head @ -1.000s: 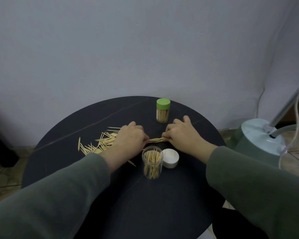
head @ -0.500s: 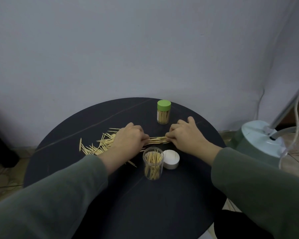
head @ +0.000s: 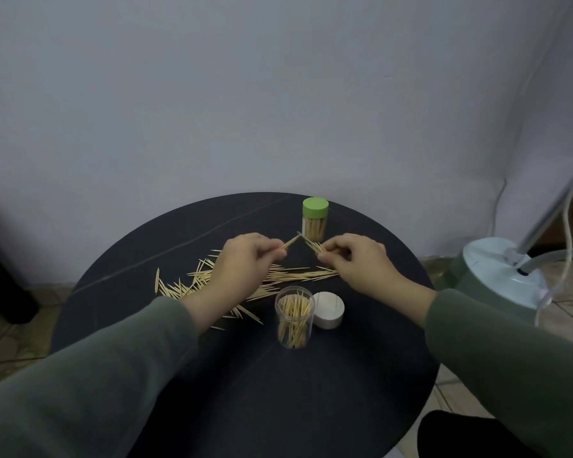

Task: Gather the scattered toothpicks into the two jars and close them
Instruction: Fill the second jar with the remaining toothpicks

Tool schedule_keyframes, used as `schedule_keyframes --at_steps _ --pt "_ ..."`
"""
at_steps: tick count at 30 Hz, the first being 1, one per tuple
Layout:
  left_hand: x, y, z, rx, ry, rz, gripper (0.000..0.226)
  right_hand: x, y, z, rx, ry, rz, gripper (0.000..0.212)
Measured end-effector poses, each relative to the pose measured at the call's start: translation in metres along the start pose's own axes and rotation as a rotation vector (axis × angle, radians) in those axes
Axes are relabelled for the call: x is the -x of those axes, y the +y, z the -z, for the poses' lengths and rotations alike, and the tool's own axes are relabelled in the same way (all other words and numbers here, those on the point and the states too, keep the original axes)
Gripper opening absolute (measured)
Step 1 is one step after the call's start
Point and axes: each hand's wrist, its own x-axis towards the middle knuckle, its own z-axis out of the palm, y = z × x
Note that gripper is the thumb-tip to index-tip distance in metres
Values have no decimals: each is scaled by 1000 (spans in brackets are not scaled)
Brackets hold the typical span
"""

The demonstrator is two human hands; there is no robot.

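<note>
Loose toothpicks [head: 298, 276] lie scattered across the middle and left of the round black table [head: 311, 408]. My left hand [head: 245, 262] pinches a few toothpicks and holds them raised above the table. My right hand [head: 358, 259] pinches a small bundle too; the two bundles' tips meet in front of the closed green-lidded jar [head: 315, 219] at the back. An open clear jar [head: 294, 317], partly filled with toothpicks, stands in front of my hands. Its white lid [head: 328, 309] lies right beside it.
A pale green fan base [head: 500, 276] with a pole and a cable stands on the tiled floor to the right of the table. A plain wall rises close behind the table. A dark object stands on the floor at far left.
Both hands rose off the table, each pinching toothpicks from the row they had pressed together. A line of toothpicks stays on the table beneath them.
</note>
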Motion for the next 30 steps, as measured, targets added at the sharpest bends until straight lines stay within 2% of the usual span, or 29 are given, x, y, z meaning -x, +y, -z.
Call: schedule_keyframes --at_steps 4,9,13,18,25,30 --pt "2 13 10 328 35 151 19 9 -20 0 -339 0 27 8" --pt "11 26 21 644 49 234 15 23 -37 0 -501 -8 105 14" --pt "21 36 29 750 5 277 25 33 -43 2 -583 -55 140 16" --pt "37 40 32 837 -62 301 22 43 -44 0 -700 -127 57 15" --pt "59 33 24 852 -185 399 26 51 -38 -6 -668 -214 -25 17" --pt "66 32 19 904 -161 407 19 51 -34 -14 -394 -222 -42 15"
